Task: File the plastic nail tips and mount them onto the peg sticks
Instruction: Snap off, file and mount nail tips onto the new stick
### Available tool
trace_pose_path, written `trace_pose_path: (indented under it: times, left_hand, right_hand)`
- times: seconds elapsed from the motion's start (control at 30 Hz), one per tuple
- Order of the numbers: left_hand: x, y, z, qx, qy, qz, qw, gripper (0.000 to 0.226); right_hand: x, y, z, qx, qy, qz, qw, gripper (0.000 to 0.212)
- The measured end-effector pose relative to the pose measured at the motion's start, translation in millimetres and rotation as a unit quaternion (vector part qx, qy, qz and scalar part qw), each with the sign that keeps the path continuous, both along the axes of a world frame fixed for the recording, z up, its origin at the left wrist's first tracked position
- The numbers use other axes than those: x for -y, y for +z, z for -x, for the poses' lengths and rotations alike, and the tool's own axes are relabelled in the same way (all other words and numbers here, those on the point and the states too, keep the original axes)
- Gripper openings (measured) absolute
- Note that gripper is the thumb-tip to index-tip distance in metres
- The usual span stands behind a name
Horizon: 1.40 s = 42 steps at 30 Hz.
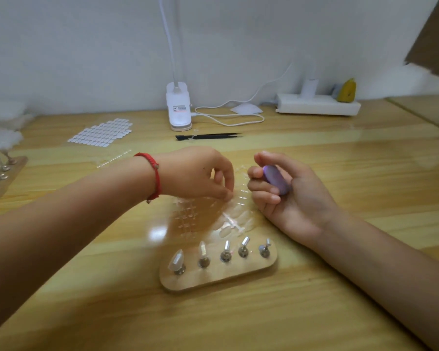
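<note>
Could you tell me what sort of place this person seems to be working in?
Likely a home or small-studio nail-art workbench: a wooden peg stand with nail tips mounted, a sheet of nail-shaped tabs, and a clip-on desk lamp.

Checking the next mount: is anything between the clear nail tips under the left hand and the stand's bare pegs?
Nothing visible does. The left hand pinches at the clear nail tips just behind the wooden stand, whose three bare pegs stand uncovered; the right hand holds a purple file aside.
</note>
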State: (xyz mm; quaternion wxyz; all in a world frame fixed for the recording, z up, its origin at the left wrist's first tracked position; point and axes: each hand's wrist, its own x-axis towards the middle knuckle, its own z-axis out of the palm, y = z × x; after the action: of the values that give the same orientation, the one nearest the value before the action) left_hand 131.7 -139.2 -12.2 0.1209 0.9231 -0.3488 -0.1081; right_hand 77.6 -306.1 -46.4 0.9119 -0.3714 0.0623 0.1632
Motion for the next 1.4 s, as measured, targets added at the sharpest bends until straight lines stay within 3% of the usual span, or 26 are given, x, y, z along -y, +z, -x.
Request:
trace_pose_path:
  times: [0.07, 0.13, 0.23, 0.33, 0.47, 0.57, 0.67, 0.77, 1.03, 1.4]
  left_hand:
    - [-10.4, 3.6, -8.8, -0.02, 0.009, 0.036, 0.999, 0.008]
    - [-25.7, 6.3, -19.2, -0.041, 0.032, 0.074, 0.996, 0.03]
    - [-52.8, 1.7, -30.1, -0.03, 0.105, 0.141, 0.984, 0.058]
    - [-77.1, -9.3, -31.8, -0.005, 0.196, 0.265, 0.944, 0.066]
    - [-88.3, -22.7, -9.1, -0.068, 0.261, 0.457, 0.848, 0.065]
    - [-74.5, -31.4, 25.0, -0.122, 0.27, 0.525, 0.798, 0.054]
    - [-52.1, -30.1, 56.7, -0.164, 0.265, 0.551, 0.774, 0.035]
    - [-38.9, -27.8, 72.6, -0.186, 0.267, 0.556, 0.765, 0.031]
    - [-33.3, -31.7, 80.0, -0.177, 0.245, 0.539, 0.786, 0.019]
    - [-37.6, -33.7, 79.1, -0.146, 0.255, 0.533, 0.793, 0.036]
  right_hand:
    - [3.3, 0.3, -0.6, -0.03, -0.006, -0.082, 0.996, 0.009]
    - [7.1, -0.2, -0.4, -0.044, -0.017, -0.128, 0.991, 0.014]
    - [7.2, -0.5, -0.9, -0.045, -0.02, -0.127, 0.991, 0.013]
    - [6.0, 1.3, -0.9, -0.044, -0.023, -0.103, 0.993, 0.008]
    - [-0.3, -2.7, 3.1, 0.047, -0.011, 0.108, 0.993, 0.02]
    - [-8.9, -5.9, 9.5, 0.144, 0.011, 0.264, 0.954, 0.036]
    - [-15.7, -5.4, 13.2, 0.208, 0.029, 0.367, 0.906, 0.04]
    - [-17.8, -5.7, 15.6, 0.224, 0.017, 0.389, 0.894, 0.039]
    - [-16.9, -7.7, 15.7, 0.202, 0.001, 0.35, 0.915, 0.032]
    - [-17.7, -7.0, 18.8, 0.229, -0.005, 0.395, 0.89, 0.034]
